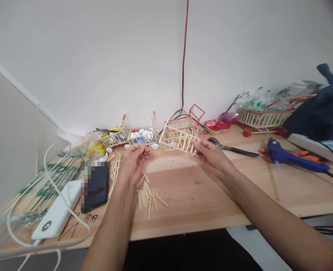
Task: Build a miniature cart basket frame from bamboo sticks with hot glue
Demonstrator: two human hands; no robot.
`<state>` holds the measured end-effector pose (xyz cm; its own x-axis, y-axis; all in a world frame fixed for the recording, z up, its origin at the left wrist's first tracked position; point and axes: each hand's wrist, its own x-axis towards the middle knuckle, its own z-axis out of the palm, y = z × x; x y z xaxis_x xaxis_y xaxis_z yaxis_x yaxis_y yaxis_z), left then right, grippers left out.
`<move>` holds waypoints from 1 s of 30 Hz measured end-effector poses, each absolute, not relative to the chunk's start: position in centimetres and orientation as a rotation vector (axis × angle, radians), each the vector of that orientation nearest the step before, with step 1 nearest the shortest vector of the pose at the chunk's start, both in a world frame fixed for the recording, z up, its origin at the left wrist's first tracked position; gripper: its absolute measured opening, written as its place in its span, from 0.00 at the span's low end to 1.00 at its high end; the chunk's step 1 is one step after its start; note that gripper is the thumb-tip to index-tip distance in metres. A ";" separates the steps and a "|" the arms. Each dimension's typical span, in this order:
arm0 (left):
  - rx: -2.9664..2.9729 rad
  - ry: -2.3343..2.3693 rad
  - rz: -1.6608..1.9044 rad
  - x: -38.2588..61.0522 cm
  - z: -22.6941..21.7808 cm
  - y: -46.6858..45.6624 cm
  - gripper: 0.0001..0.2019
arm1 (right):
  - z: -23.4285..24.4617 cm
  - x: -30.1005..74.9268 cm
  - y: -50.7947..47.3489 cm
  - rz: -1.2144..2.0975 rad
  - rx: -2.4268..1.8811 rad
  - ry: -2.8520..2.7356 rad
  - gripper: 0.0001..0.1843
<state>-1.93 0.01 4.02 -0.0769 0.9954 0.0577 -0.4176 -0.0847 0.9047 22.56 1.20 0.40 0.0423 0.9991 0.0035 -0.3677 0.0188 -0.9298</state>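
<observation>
My right hand pinches the right end of a small ladder-like frame of thin wooden sticks, held tilted above the table. Left of it, my left hand is raised with thumb and fingers pressed together; anything between them is too small to make out. Short cut sticks lie loose on the wood below that hand, and more sticks are partly hidden behind the left wrist. Just behind the held frame stands a stick-built cart with red-painted edges, partly covered by it.
Two smaller carts stand at the back left. Bundled sticks, a white power strip and a phone lie left. Rightward are a red paint dish, a black-handled tool, a blue glue gun and a larger cart.
</observation>
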 end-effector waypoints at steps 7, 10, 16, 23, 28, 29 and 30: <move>0.864 0.872 1.524 -1.9 4.0 0.2 0.06 | 0.3 22.6 1.4 1.314 -0.944 -0.922 0.24; 0.983 0.944 1.578 -2.2 3.8 0.4 0.03 | 0.0 22.8 1.5 1.283 -0.967 -0.980 0.23; 1.558 1.438 1.590 -3.0 4.8 -0.5 0.07 | -0.6 23.3 1.8 1.250 -1.011 -1.100 0.23; 1.982 1.635 1.426 -4.2 6.6 -2.5 0.03 | -0.7 23.5 2.0 1.231 -1.037 -1.156 0.24; 2.289 1.725 1.019 -5.3 4.9 -3.4 0.10 | -0.7 23.7 2.1 1.227 -1.060 -1.169 0.24; 2.288 1.782 0.897 -5.4 4.5 -3.7 0.07 | -0.7 23.7 2.1 1.234 -1.064 -1.167 0.24; 2.277 1.834 0.772 -5.4 4.1 -3.9 0.07 | -0.6 23.7 2.1 1.241 -1.068 -1.163 0.23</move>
